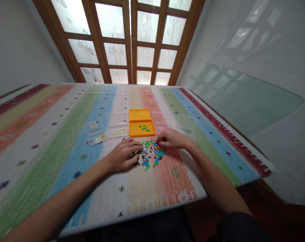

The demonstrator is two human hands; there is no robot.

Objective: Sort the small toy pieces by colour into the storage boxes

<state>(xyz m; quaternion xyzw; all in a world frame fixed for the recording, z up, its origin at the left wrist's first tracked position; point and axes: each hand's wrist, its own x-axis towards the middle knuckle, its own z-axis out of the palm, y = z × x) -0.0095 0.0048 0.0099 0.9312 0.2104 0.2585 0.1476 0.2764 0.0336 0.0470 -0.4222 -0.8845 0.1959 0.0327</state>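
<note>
A loose pile of small toy building bricks (156, 153), green, blue and brown, lies on the striped tablecloth between my hands. At the pile's left edge rests my left hand (126, 153), its fingers loosely bent and the thumb apart from them. My right hand (171, 138) is over the pile's upper right side, fingertips pinched together and pointing down; whatever is between them is hidden. Just beyond the pile stands an open orange case (134, 130), with several green bricks (143, 128) in its near half.
Left of the case, a clear box (117, 135) holds cream-coloured pieces. Farther left, another open clear box (90, 139) has yellow and white pieces. Clear plastic boxes (187, 121) stand behind my right hand, partly covered by it. The table's near edge (152, 215) runs below my forearms.
</note>
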